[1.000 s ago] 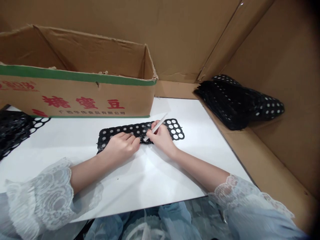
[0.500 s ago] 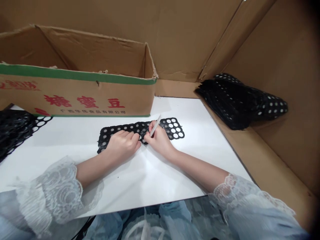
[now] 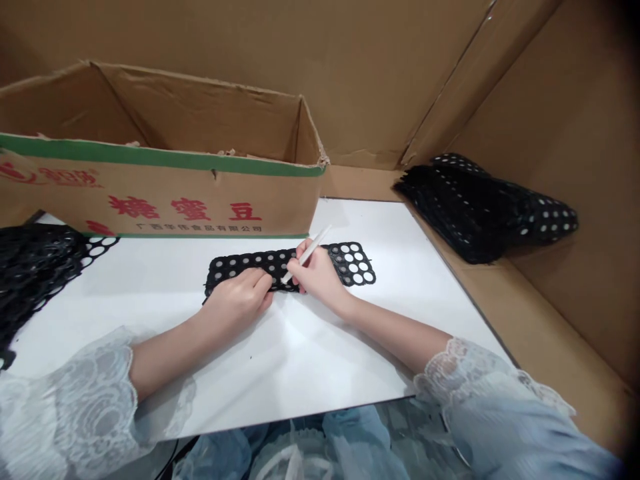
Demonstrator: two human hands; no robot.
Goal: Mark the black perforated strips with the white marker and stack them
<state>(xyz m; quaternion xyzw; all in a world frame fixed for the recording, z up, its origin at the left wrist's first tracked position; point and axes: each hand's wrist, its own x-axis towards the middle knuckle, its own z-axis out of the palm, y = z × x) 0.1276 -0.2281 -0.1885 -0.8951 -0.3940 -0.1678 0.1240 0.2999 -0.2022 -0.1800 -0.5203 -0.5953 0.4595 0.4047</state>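
Note:
On the white tabletop lies a black rubbery strip (image 3: 250, 261) with rows of round holes. Its left part shows greyish dots in the holes, while those at the right end look white and open. My left hand (image 3: 240, 291) is closed on the strip's near edge, its fingers curled and partly hidden. Just to the right, my right hand (image 3: 321, 275) grips a thin white pen-like stick (image 3: 311, 247), slanted so that its lower end touches the strip near my left fingertips. What the tip does there is too small to make out.
A large open cardboard box (image 3: 200, 200) with red lettering stands behind the strip. Black holed sheets (image 3: 40, 267) are heaped at the left. A stack of folded black dotted strips (image 3: 475, 207) leans against the cardboard wall (image 3: 565, 133) at right.
The stick was drawn up more upright half a second ago and now slants down to the strip again. My left hand has shifted slightly left along the strip. The view has turned slightly.

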